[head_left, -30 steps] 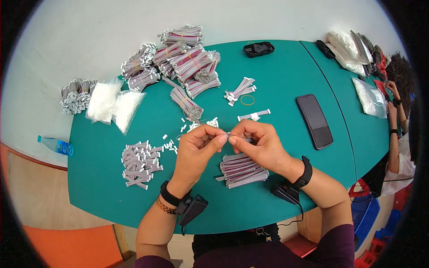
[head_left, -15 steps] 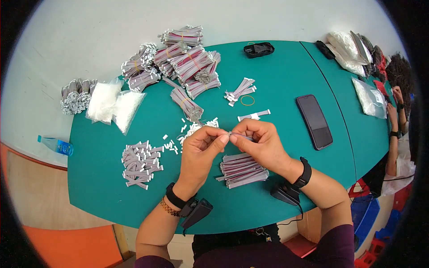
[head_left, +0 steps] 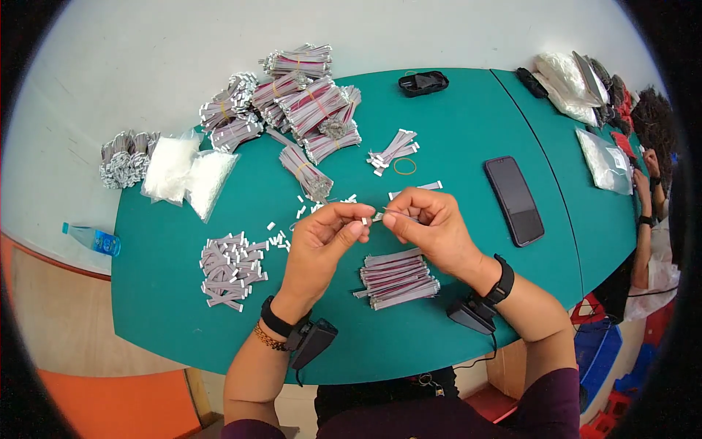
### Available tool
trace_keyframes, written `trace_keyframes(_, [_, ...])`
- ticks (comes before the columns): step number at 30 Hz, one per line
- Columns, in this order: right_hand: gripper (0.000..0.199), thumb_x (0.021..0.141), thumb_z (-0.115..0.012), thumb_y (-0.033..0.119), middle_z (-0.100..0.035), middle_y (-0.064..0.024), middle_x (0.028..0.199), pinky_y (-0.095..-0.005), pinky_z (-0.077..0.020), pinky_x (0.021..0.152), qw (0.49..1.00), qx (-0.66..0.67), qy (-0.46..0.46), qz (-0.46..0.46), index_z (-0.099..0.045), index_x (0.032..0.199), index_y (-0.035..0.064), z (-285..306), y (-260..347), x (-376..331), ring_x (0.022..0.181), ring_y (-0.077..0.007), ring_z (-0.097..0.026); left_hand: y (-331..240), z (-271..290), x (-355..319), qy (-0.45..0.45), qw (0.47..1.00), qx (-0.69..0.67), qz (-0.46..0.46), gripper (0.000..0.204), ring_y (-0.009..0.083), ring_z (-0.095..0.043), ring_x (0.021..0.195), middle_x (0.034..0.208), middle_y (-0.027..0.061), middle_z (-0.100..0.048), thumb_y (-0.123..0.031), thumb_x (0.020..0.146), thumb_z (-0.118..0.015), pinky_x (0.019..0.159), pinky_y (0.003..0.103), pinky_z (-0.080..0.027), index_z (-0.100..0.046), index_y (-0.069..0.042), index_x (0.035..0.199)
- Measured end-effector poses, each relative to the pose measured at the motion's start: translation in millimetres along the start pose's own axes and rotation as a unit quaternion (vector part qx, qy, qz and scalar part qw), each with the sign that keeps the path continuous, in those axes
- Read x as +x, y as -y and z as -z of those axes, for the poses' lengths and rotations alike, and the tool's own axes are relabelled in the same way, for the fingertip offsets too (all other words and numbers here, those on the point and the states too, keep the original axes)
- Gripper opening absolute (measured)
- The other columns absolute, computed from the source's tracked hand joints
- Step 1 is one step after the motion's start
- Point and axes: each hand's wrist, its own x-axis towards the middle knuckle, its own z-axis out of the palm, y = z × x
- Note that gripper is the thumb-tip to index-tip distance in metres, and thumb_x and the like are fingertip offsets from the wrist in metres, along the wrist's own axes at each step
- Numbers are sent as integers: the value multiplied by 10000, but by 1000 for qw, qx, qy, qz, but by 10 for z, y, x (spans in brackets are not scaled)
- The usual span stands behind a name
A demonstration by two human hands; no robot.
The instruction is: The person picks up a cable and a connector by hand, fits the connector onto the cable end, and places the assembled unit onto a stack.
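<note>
Clearly, left hand [head_left: 319,241] pinches white connector [head_left: 365,221]; bottle [head_left: 79,233] wears blue label [head_left: 107,243].

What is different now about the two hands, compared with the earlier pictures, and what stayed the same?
The left hand moved slightly left and the right hand slightly right, so a small gap has opened between them. A white piece now shows in the left grip; the right still holds a thin cable. The phone and near cable stack stayed.
</note>
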Motion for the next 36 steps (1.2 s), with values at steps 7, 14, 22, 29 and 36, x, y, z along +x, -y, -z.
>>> trace_keyframes(7, [84,824,-618,67,-528,21,644,-175,-326,471,1000,2,8,-9,-570,774,20,-7,-9,1,544,-20,-451,-12,24,-3,-13,1000,12,14,200,123,-573,787,886,74,-622,-96,850,-592,714,257,-466,-583,19,1013])
trace_keyframes(14, [91,825,-621,71,-519,25,637,-175,-322,471,1000,-20,16,-6,-568,773,18,6,-14,-3,545,-18,-445,-55,-4,-5,-25,996,-34,76,158,104,-574,739,838,58,-622,-113,862,-586,690,234,-471,-604,8,962])
trace_keyframes(22, [95,826,-624,74,-507,32,617,-172,-314,468,1000,1,16,-14,-567,774,18,-4,0,-1,536,-14,-437,41,95,10,-34,993,-91,70,155,108,-575,735,829,49,-622,-120,857,-596,684,236,-468,-603,5,949])
trace_keyframes(29, [94,827,-623,80,-511,32,615,-167,-305,463,1000,15,20,-15,-571,780,19,-9,-58,-2,529,-13,-432,-28,20,0,-51,981,-133,132,132,108,-567,776,840,37,-604,-123,859,-596,711,234,-458,-596,-14,935])
trace_keyframes(36, [91,831,-623,104,-525,30,617,-169,-299,462,998,55,20,-33,-583,790,33,-56,-16,-23,525,-15,-432,110,-42,-33,-17,975,-178,132,110,106,-554,766,830,30,-593,-120,859,-596,718,232,-444,-586,-27,918])
